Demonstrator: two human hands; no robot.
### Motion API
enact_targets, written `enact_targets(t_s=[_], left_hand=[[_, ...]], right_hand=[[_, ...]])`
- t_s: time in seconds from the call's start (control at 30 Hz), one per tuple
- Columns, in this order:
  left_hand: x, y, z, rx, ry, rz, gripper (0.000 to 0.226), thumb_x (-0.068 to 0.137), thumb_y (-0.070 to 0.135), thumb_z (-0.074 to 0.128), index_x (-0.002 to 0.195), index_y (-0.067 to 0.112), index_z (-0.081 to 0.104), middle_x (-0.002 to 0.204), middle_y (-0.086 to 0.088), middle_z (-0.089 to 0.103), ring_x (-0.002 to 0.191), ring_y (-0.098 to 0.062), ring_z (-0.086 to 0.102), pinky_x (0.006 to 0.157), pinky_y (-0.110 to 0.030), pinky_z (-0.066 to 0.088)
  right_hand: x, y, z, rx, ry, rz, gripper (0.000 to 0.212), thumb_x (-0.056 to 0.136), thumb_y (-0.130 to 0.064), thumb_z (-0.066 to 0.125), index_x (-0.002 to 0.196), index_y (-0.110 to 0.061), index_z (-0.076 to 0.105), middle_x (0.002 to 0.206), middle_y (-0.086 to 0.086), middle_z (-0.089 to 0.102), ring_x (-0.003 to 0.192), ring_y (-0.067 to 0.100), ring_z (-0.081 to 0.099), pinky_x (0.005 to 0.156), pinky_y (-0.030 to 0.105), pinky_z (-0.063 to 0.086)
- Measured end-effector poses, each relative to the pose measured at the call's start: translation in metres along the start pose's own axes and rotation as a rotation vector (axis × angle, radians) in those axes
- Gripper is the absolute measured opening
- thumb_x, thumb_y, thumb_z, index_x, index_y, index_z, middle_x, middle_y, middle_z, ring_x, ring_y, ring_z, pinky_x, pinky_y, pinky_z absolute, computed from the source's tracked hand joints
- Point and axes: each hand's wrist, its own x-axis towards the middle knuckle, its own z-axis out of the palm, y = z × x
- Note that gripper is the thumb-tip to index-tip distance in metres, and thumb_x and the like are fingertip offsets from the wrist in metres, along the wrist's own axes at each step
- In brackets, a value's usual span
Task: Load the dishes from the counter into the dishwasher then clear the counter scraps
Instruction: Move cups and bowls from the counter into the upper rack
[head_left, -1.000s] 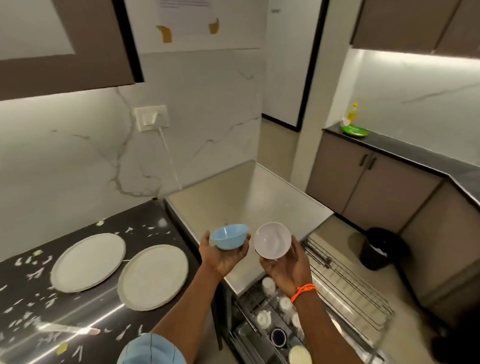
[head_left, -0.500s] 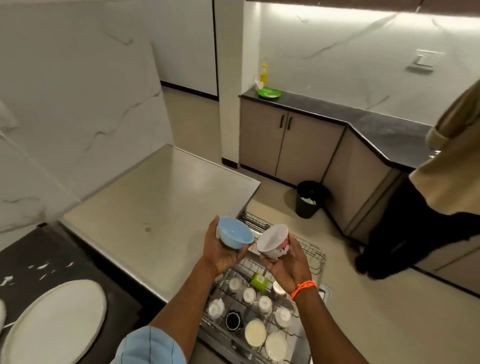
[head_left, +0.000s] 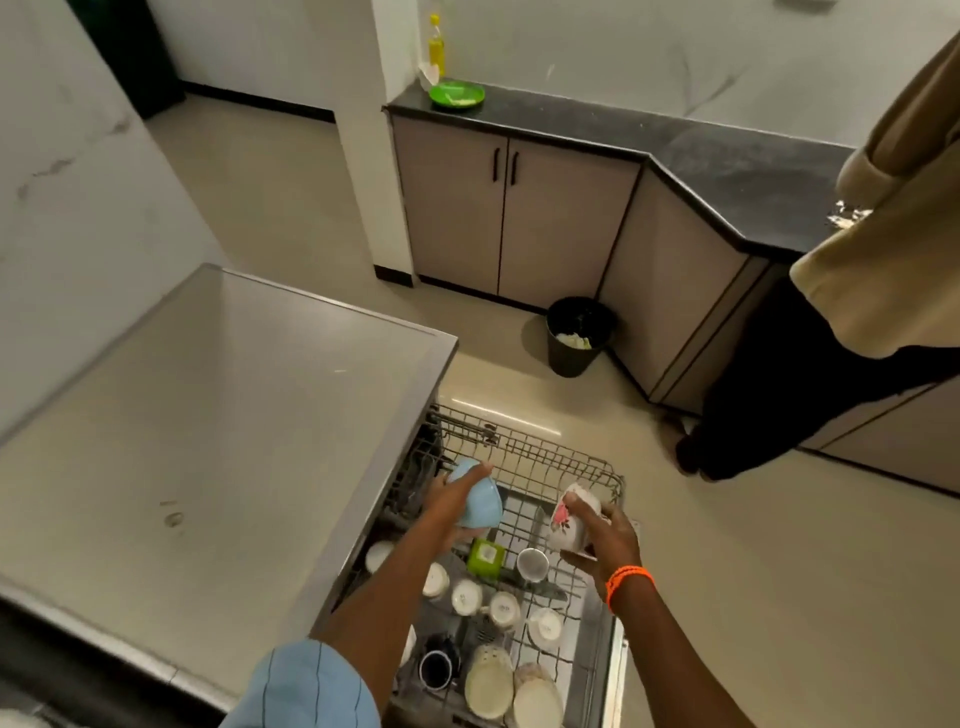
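My left hand (head_left: 451, 500) grips a light blue bowl (head_left: 480, 500), turned upside down over the far left part of the pulled-out dishwasher rack (head_left: 545, 462). A white bowl with a pink flower print (head_left: 570, 520) is held in my right hand (head_left: 608, 535), tipped on its side over the rack's right edge. An orange band circles that wrist. The rack holds several upturned white cups (head_left: 485, 597), a green cup (head_left: 485, 557), a dark cup (head_left: 435, 669) and pale plates (head_left: 511, 688) at its near end.
The steel dishwasher top (head_left: 208, 415) lies to the left of the rack. A black bin (head_left: 577, 335) stands on the floor by grey cabinets (head_left: 511, 218). Another person (head_left: 852, 291) stands at the right. A green plate (head_left: 457, 94) and yellow bottle (head_left: 436, 44) sit on the far counter.
My view swung from the counter down to the rack. Both hands lowered towards the rack, the blue bowl was turned upside down and the white bowl tipped sideways.
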Motion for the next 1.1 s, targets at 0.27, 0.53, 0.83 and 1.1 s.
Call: enact_targets(t_s=[0.27, 0.53, 0.83, 1.1], left_hand=[[0.102, -0.029, 0.04, 0.657, 0.273, 0.171, 0.104, 0.057, 0.063, 0.089, 0.137, 0.019, 0.04, 0.135, -0.014, 0.049, 0.111, -0.035, 0.058, 0.082, -0.041, 0.056], [0.185, -0.059, 0.076, 1.081, 0.223, 0.265, 0.11, 0.064, 0.06, 0.086, 0.146, 0.02, 0.025, 0.146, -0.016, 0.02, 0.132, -0.041, 0.039, 0.101, -0.052, 0.049], [0.221, -0.087, 0.071, 1.367, 0.329, 0.36, 0.11, 0.07, 0.063, 0.08, 0.151, 0.022, 0.019, 0.156, -0.016, 0.012, 0.139, -0.035, 0.031, 0.102, -0.045, 0.052], [0.229, -0.091, 0.062, 1.396, 0.298, 0.387, 0.1, 0.073, 0.066, 0.074, 0.149, 0.021, 0.027, 0.152, -0.014, 0.022, 0.136, -0.031, 0.031, 0.101, -0.042, 0.05]], right_hand=[[0.106, 0.036, -0.007, -0.34, 0.164, -0.139, 0.054, 0.057, -0.036, 0.096, 0.098, -0.028, 0.061, 0.103, 0.003, 0.066, 0.086, 0.021, 0.065, 0.068, 0.043, 0.062], [0.191, 0.077, 0.013, -0.814, 0.117, -0.325, 0.077, 0.055, -0.047, 0.091, 0.121, -0.025, 0.056, 0.118, 0.003, 0.053, 0.102, 0.02, 0.054, 0.087, 0.031, 0.049], [0.227, 0.104, 0.025, -1.304, 0.173, -0.442, 0.088, 0.063, -0.053, 0.083, 0.137, -0.031, 0.041, 0.135, 0.003, 0.046, 0.121, 0.026, 0.043, 0.087, 0.04, 0.054], [0.24, 0.109, 0.03, -1.409, 0.189, -0.464, 0.075, 0.072, -0.045, 0.08, 0.135, -0.026, 0.044, 0.13, 0.004, 0.046, 0.119, 0.025, 0.043, 0.085, 0.037, 0.054]])
